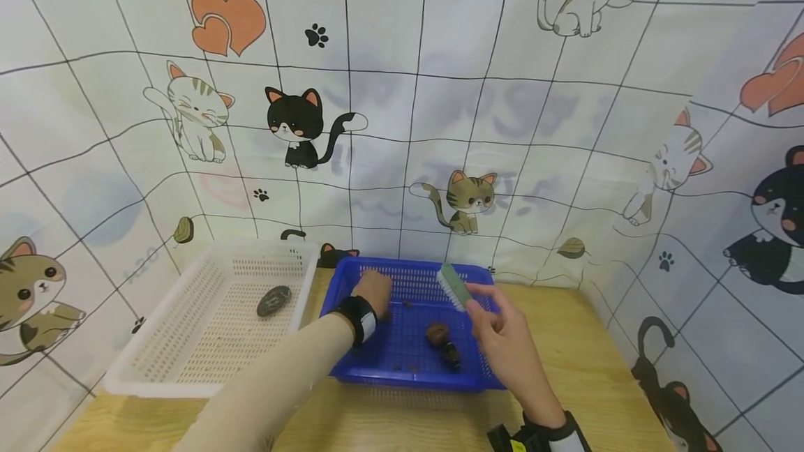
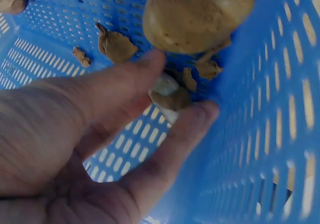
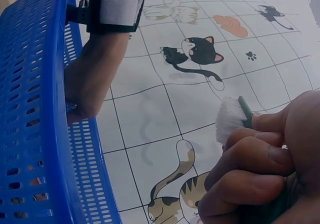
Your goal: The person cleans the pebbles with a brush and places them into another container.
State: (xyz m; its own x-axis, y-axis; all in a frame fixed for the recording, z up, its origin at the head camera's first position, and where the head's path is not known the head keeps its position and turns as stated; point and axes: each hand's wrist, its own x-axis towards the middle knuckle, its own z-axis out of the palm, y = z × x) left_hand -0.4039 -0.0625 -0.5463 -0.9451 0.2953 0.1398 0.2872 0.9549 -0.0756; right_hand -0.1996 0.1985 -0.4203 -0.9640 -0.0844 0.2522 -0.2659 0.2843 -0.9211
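The stone (image 2: pixel 167 93) lies between parted fingertips of the left hand (image 1: pixel 375 290); if they grip, I cannot tell; the right hand (image 1: pixel 510 342), farther, pinches the brush (image 1: pixel 455 286).

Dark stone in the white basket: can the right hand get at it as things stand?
Probably not easily: the right hand is holding the green brush, and the left forearm lies between it and the dark stone.

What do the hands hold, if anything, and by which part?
The right hand holds the brush by one end of its green back. Whether the left hand grips a stone is unclear.
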